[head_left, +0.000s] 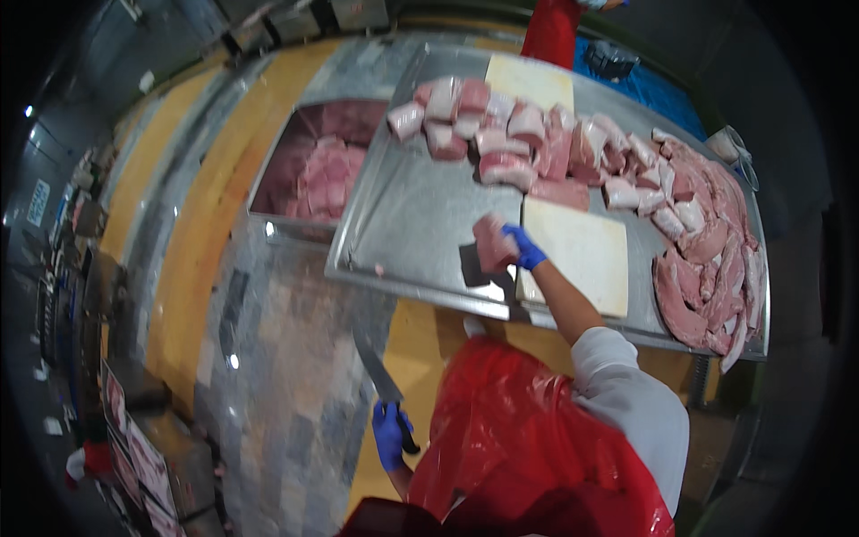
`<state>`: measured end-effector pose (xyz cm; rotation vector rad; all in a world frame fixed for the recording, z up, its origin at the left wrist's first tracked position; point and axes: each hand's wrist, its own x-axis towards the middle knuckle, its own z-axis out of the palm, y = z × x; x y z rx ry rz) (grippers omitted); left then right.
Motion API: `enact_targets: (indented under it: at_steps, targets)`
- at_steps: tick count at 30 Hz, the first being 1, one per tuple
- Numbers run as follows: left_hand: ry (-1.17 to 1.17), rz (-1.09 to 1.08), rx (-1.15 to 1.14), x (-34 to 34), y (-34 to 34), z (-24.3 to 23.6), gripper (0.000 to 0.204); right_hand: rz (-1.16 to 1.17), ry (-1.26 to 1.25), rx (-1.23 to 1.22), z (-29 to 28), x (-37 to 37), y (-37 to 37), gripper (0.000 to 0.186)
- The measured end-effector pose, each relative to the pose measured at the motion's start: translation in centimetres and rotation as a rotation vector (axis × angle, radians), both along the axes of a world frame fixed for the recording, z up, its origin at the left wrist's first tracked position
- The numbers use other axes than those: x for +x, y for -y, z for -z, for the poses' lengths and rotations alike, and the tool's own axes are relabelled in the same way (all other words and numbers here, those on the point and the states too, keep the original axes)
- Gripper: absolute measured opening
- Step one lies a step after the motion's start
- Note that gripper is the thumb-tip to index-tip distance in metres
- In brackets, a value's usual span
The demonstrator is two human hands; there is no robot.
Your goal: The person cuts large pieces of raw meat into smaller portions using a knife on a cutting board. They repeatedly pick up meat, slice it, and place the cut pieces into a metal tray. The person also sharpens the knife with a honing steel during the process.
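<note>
Red plastic apron (501, 421) fills the lower middle, nearest the camera; a pale short sleeve (631, 385) covers the right upper arm. Left hand (390, 438), blue-gloved, low and beside the apron: fingers closed around the black handle of a knife (383, 380), blade angled up and leftward, clear of the table and over the floor (277, 358). Right hand (526, 251), also blue-gloved, reaches over the near part of the steel table (394, 224). Grip: clamped on the right end of a meat block (490, 242). Block sits just left of the near white cutting board (577, 255), a dark shadow beside it; cannot tell whether it touches the metal.

Right end of table: long meat strips (711, 259), heaped. Left of table: metal bin (300, 233) containing cut meat (327, 174). Beyond the near board: cut chunks (506, 143), loosely clustered. Farther: second white board (532, 82), then a co-worker's red garment (550, 36) at the far edge.
</note>
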<state>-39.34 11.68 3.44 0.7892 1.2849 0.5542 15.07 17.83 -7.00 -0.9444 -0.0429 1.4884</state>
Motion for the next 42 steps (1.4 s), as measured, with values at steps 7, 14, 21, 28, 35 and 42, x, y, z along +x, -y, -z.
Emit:
enact_targets:
  at_steps: [7, 14, 21, 28, 35, 42]
  targets:
    - [0.123, 0.192, 0.011, 2.4, -1.9, 1.6, 0.013, 0.122, -0.232, 0.545, -13.8, 4.1, 10.3, 0.083]
    - [-0.105, 0.275, -0.030, 9.3, -3.3, -2.2, 0.015, 0.165, 1.580, -0.439, -16.8, 8.7, 17.8, 0.099]
    - [-0.171, 0.163, -0.017, 12.8, 0.1, -1.9, 0.015, -0.153, 1.690, -0.914, -2.4, 10.4, 21.3, 0.104]
    - [-0.136, 0.011, 0.171, 24.1, 5.3, -0.6, 0.024, -0.231, 1.868, -0.760, -2.5, 13.3, 21.7, 0.108]
    - [-0.003, 0.247, 0.132, 31.9, 7.7, -1.2, 0.031, -0.570, 1.756, -0.651, -6.3, 11.2, 20.2, 0.113]
    - [-0.070, 0.240, 0.194, 31.3, 8.6, -1.6, 0.037, -0.986, 2.076, 0.324, -11.2, 17.3, 20.3, 0.059]
